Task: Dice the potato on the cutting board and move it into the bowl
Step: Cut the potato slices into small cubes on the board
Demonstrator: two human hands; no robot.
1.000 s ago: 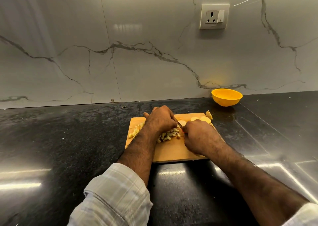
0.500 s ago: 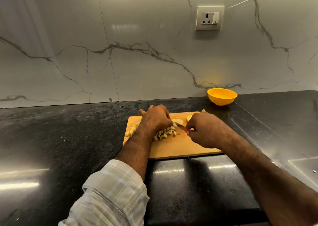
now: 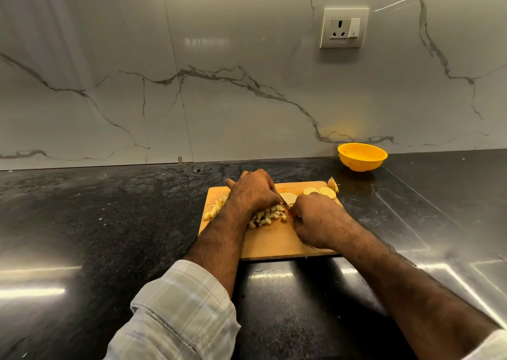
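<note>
My left hand (image 3: 253, 189) presses curled fingers on a potato slice (image 3: 288, 196); my right hand (image 3: 315, 219) grips the knife (image 3: 284, 202) above the cutting board (image 3: 274, 244).

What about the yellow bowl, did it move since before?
No. The yellow bowl sits in the same spot below and just right of the wall socket; only the camera shifted.

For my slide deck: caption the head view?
Two hands dice potato with a knife on a wooden cutting board; yellow bowl waits.
</note>
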